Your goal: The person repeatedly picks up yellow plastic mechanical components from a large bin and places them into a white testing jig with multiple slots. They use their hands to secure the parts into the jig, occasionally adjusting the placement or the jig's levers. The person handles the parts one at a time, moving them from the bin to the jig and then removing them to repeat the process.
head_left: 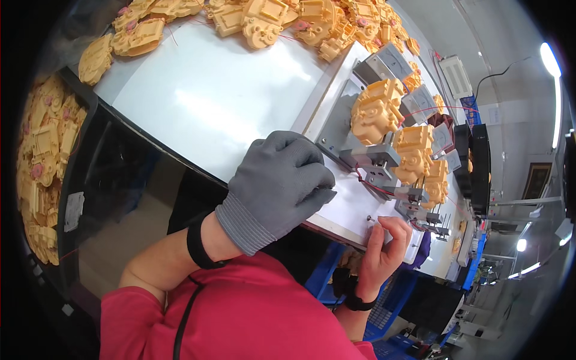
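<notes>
My left hand [279,186], in a grey knit glove, rests at the front edge of the white tabletop [198,108]. Its fingers curl under, so whatever they hold, if anything, is hidden. Lower right, my bare right hand [384,249] has thumb and forefinger drawn together by a small metal knob-like piece [370,219]; whether they grip it I cannot tell. Beyond the hands, a yellow-orange plastic housing [377,111] sits upright on a grey metal fixture [372,157]. A second yellow housing [414,153] stands to its right, with another [436,183] behind.
Loose yellow housings [264,21] with thin red wires heap along the far side. More fill a black bin [75,162] at left. Analog panel meters [390,60] line up behind the fixtures. A blue crate [390,300] is below the table at right.
</notes>
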A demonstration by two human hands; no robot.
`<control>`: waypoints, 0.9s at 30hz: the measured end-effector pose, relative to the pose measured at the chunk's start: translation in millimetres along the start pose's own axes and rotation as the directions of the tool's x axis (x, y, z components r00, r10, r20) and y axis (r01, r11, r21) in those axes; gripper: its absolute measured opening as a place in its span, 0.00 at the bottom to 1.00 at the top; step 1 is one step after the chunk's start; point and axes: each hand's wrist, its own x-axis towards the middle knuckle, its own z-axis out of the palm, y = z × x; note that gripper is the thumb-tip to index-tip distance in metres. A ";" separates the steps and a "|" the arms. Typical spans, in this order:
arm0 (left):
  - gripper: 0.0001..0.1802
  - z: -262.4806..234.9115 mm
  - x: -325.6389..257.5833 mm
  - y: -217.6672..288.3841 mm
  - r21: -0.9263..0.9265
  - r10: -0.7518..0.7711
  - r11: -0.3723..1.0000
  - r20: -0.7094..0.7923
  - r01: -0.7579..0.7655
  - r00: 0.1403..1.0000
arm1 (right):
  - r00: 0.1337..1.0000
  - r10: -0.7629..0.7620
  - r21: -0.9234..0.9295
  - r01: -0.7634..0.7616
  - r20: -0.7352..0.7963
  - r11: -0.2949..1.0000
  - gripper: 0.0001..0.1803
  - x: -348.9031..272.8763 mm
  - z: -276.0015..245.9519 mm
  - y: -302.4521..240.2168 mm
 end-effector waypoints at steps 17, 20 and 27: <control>0.06 -0.3 -0.5 -1.4 0.010 0.011 1.000 0.024 -0.011 1.000 | 0.999 -0.026 -0.097 0.028 0.026 0.995 0.08 1.3 4.9 -0.8; 0.06 -2.0 0.2 0.0 0.042 0.037 0.998 0.057 -0.040 0.998 | 0.999 -0.040 -0.107 0.043 0.032 0.993 0.08 -0.2 4.6 1.8; 0.06 -1.4 0.1 0.3 0.042 0.049 0.998 0.080 -0.053 0.996 | 0.998 -0.057 -0.042 0.057 0.012 0.997 0.11 2.2 0.8 -1.2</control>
